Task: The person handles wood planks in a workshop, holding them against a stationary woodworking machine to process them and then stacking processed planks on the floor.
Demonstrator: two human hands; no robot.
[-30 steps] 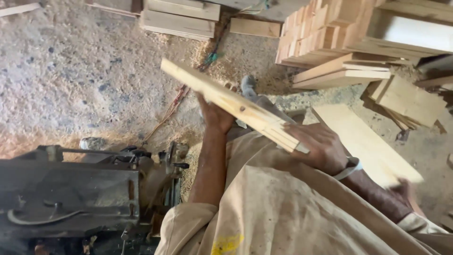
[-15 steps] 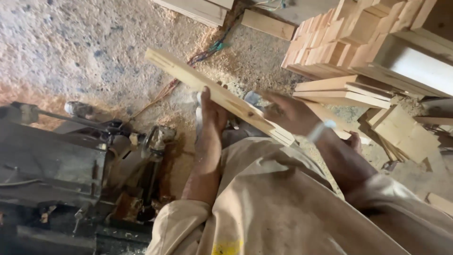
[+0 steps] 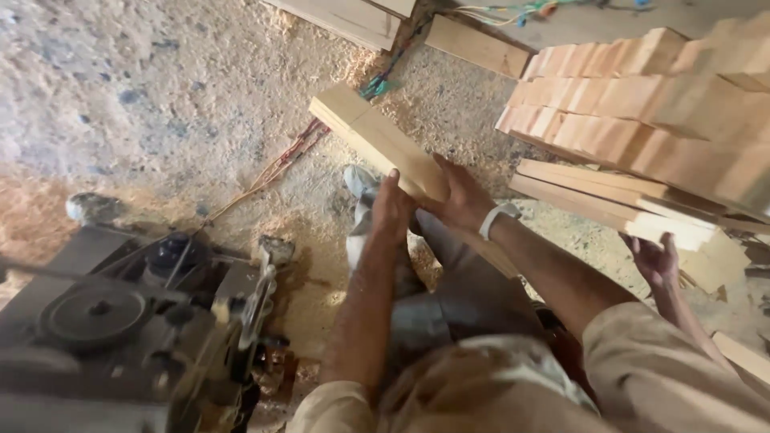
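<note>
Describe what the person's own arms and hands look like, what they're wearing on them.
Both forearms are bare, with beige fabric sleeves pushed up near the elbows. The right hand has a white band around its wrist, like a bracelet or watch strap. The left hand wears nothing: no glove, ring or band shows. Neither hand is gloved.

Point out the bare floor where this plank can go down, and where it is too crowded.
Free: the sawdust floor left of the plank, beyond the machine, with only thin wires crossing. Crowded: the right, where stacked boards pile beside the right hand and another person's hand. The left hand grips the plank too.
</note>
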